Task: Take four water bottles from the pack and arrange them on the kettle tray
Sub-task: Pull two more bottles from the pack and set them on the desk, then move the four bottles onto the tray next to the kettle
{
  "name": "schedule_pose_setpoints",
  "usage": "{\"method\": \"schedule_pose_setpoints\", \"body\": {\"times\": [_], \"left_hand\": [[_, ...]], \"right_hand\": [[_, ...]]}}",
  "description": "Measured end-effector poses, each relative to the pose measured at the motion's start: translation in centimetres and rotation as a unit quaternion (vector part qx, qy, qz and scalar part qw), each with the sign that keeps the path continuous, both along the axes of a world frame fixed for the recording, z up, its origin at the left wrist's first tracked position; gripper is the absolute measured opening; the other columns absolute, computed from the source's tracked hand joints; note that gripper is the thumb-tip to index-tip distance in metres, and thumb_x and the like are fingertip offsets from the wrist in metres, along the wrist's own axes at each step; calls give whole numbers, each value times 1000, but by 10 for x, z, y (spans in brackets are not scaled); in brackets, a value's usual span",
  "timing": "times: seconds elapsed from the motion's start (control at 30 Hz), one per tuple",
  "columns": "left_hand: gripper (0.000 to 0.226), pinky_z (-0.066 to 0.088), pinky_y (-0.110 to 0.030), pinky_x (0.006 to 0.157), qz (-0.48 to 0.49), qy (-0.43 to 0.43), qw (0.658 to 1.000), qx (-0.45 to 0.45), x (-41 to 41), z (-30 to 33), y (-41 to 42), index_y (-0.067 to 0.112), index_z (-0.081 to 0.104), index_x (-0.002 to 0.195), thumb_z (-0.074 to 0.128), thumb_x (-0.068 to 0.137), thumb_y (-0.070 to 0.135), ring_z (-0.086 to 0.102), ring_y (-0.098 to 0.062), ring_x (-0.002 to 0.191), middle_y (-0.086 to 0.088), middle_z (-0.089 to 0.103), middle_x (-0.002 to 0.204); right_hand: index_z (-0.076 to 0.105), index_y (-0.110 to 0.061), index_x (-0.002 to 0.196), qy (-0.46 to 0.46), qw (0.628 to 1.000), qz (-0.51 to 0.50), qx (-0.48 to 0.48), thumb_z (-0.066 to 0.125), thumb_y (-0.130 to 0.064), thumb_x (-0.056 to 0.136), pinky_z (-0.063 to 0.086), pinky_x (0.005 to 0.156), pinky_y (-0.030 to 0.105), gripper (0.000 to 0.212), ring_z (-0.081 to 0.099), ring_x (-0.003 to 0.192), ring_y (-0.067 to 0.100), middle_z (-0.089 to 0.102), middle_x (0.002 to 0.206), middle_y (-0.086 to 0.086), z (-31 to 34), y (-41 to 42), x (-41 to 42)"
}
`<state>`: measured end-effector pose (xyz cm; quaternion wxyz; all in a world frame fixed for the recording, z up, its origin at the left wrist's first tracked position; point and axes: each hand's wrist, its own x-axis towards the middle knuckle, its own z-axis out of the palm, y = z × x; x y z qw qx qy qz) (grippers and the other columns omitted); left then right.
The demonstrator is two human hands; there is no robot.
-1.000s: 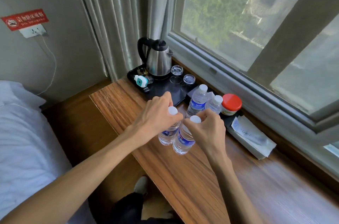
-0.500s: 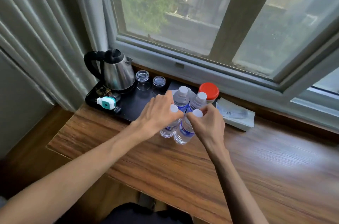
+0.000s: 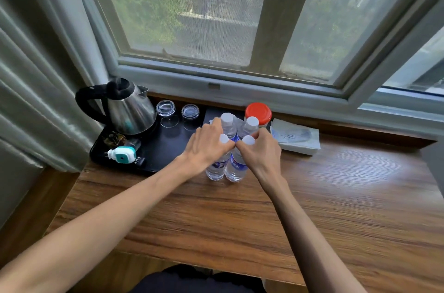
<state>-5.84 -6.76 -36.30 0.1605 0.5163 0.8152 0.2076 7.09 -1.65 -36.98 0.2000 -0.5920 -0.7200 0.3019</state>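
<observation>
Two clear water bottles with white caps and blue labels stand side by side on the wooden table, just off the black kettle tray [image 3: 153,148]. My left hand [image 3: 206,146] is closed around the neck of the left bottle [image 3: 216,168]. My right hand [image 3: 260,151] grips the neck of the right bottle [image 3: 236,168]. Behind them two more bottles stand upright, one [image 3: 228,122] at the back left and one [image 3: 249,124] at the back right, on the tray's right part. No pack is visible.
A steel kettle [image 3: 129,110] stands at the tray's back left, two upturned glasses [image 3: 167,110] beside it, and a white-teal plug device [image 3: 122,154] near the tray's front. A red-lidded jar [image 3: 258,111] and a tissue pack [image 3: 296,136] lie by the window sill.
The camera has swung right and closer to the window. Both hands kept hold of the two front bottles and slid them slightly nearer the tray and the back pair.
</observation>
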Motion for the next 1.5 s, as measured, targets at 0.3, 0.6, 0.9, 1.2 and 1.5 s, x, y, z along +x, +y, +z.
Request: {"method": "schedule_pose_setpoints", "body": {"times": [0.3, 0.6, 0.9, 1.2, 1.5], "left_hand": [[41, 43, -41, 67, 2, -31, 999, 11, -6, -10, 0, 11, 47, 95, 67, 80, 44, 62, -43, 89, -12, 70, 92], [42, 50, -45, 67, -8, -29, 999, 24, -1, -12, -1, 13, 45, 92, 66, 83, 48, 64, -40, 80, -10, 70, 81], [40, 41, -39, 60, 0, -75, 996, 40, -2, -15, -3, 12, 45, 91, 68, 82, 44, 61, -35, 75, -7, 66, 76], [46, 44, -30, 56, 24, -139, 987, 76, -11, -35, -14, 19, 49, 90, 78, 69, 48, 59, -11, 63, 6, 59, 65], [86, 39, -24, 67, 53, -139, 989, 17, -21, -59, -37, 23, 45, 120, 87, 54, 59, 52, -10, 80, 11, 50, 90]], "right_hand": [[57, -12, 96, -26, 999, 31, -2, 68, -36, 76, 35, 69, 31, 33, 61, 94, 32, 68, 96, 7, -2, 6, -4], [58, -12, 96, -52, 998, 37, 16, 68, -35, 76, 41, 70, 33, 32, 63, 91, 31, 69, 93, 7, -8, 11, 0], [56, -14, 96, -41, 998, 41, 15, 69, -35, 77, 36, 68, 30, 31, 61, 88, 28, 63, 85, 0, -7, 10, 2], [49, -15, 101, -48, 997, 47, -39, 71, -45, 74, 39, 68, 33, 46, 63, 95, 32, 68, 97, 5, -16, 7, 4], [47, -24, 117, -39, 998, 12, -41, 76, -66, 63, 52, 81, 39, 74, 64, 106, 27, 66, 114, 1, -38, -17, 25]]}}
